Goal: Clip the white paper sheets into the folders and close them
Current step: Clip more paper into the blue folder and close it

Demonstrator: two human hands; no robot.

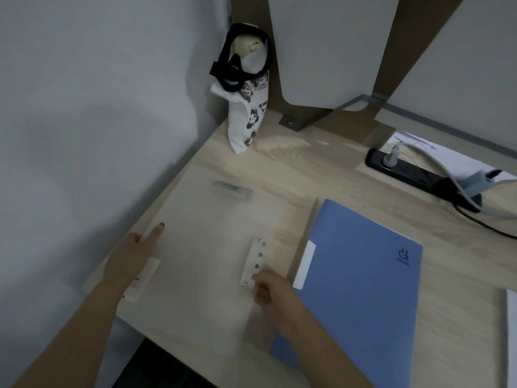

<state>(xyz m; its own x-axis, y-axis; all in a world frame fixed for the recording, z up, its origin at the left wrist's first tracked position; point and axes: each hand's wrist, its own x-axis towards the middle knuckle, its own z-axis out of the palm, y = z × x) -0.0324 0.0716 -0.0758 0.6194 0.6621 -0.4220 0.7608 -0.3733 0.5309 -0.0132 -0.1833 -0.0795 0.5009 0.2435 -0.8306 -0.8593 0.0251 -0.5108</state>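
Two folders lie on your pale wood-grain desk (307,169). The frosted translucent plastic folder (201,247) sits by the left edge, its near corner past the front edge. The closed blue plastic folder (363,275) lies just to its right, reaching the front edge, with a white label tab (306,264) on its left side.

Your left hand (134,253) grasps nothing. Its index finger is stretched straight and laid on the translucent folder's left border, just beyond a pinkish label strip (144,275).

Your right hand (272,289) has its fingers curled down onto the near end of the white fastener strip with metal studs (256,259) along that folder's right side. Whether they pinch it or only press it, I cannot tell; the picture is blurred there. A blurred grey bar (229,189) shows near the folder's far edge.

A white sheet's edge (512,331) shows at the desk's right side, well apart from both hands. A black power strip (414,170) with plugs lies toward the far right corner. A white printed cloth bag with black straps (247,119) stands upright in the far left corner, against the wall.
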